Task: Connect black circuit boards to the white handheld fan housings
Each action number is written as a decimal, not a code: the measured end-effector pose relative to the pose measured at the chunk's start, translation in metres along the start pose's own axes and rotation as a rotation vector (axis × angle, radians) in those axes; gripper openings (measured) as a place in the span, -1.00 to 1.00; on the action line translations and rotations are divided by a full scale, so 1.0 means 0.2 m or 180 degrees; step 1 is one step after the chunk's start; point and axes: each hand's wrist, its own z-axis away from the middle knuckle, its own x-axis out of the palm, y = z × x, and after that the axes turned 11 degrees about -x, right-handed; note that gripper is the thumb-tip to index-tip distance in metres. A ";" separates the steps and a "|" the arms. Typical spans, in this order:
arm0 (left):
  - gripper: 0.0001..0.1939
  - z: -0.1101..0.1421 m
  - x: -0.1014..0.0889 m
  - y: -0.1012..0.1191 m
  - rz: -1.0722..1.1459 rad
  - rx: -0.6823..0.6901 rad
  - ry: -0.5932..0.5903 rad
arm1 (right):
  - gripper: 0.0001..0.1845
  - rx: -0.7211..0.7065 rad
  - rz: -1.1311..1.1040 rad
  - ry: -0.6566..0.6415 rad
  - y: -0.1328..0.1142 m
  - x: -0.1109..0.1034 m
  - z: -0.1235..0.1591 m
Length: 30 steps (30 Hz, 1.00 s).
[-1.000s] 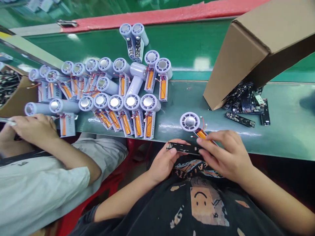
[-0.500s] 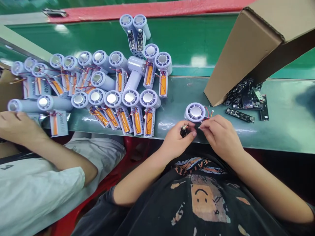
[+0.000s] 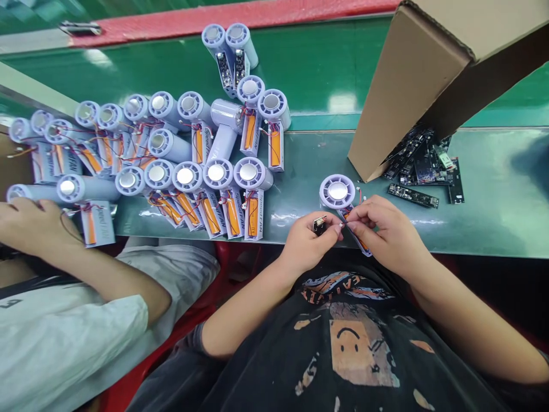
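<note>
A small black circuit board (image 3: pixel 319 225) sticks up from the closed fingers of my left hand (image 3: pixel 307 245). With fingertips pinched, my right hand (image 3: pixel 384 237) grips a thin wire whose small white plug (image 3: pixel 341 225) is at my left thumb tip. Just beyond both hands lies a lavender handheld fan (image 3: pixel 337 191), its round silver-centred end facing up. Its open handle, with an orange battery (image 3: pixel 363 246) inside, reaches toward me at the bench edge, partly covered by my right hand.
Several similar fans (image 3: pixel 251 173) with exposed batteries stand in rows on the left. A cardboard box (image 3: pixel 381 103) leans at the right, circuit boards (image 3: pixel 429 166) spilling beneath it; one board (image 3: pixel 413 195) lies nearer. A co-worker's hand (image 3: pixel 32 223) is at far left.
My hands have come closer together, and the wire's plug has moved left to my left thumb. More of the fan's handle and orange battery now shows. The view has shifted slightly.
</note>
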 end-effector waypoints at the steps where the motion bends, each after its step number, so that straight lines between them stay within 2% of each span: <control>1: -0.89 0.00 0.00 0.00 -0.0025 0.0008 -0.0002 | -0.89 0.0005 0.0011 -0.0007 0.00 0.00 0.00; 3: -0.90 0.00 0.00 0.01 -0.0073 -0.0008 -0.0003 | -0.89 -0.0147 0.0174 0.0006 0.00 0.01 0.01; 8: -0.89 -0.01 -0.01 0.02 -0.0357 0.0073 0.0036 | -0.82 -0.0879 0.1198 0.0340 -0.04 0.03 0.04; 11: -0.93 -0.01 -0.03 0.02 -0.0396 0.0207 0.0061 | -0.78 -0.1223 0.1446 0.0224 -0.05 0.03 0.05; 13: -0.94 -0.02 -0.04 0.02 -0.0273 0.0137 -0.0062 | -0.77 -0.1310 0.1381 0.0095 -0.03 0.02 0.04; 18: -0.84 -0.04 -0.07 0.00 0.0147 -0.0349 -0.0631 | -0.79 -0.1585 0.0764 -0.0357 0.08 -0.02 0.00; 23: -0.79 -0.06 -0.08 0.03 0.0397 -0.0769 -0.1082 | -0.82 -0.1744 0.0478 -0.0277 0.14 0.00 -0.02; 26: -0.77 -0.07 -0.07 0.04 0.0426 -0.0752 -0.1159 | -0.82 -0.1572 0.0509 -0.0145 0.13 0.02 -0.02; 30: -0.72 -0.06 -0.08 0.02 0.0101 -0.0589 -0.0929 | -0.86 -0.1483 0.0629 0.0058 0.12 0.05 0.00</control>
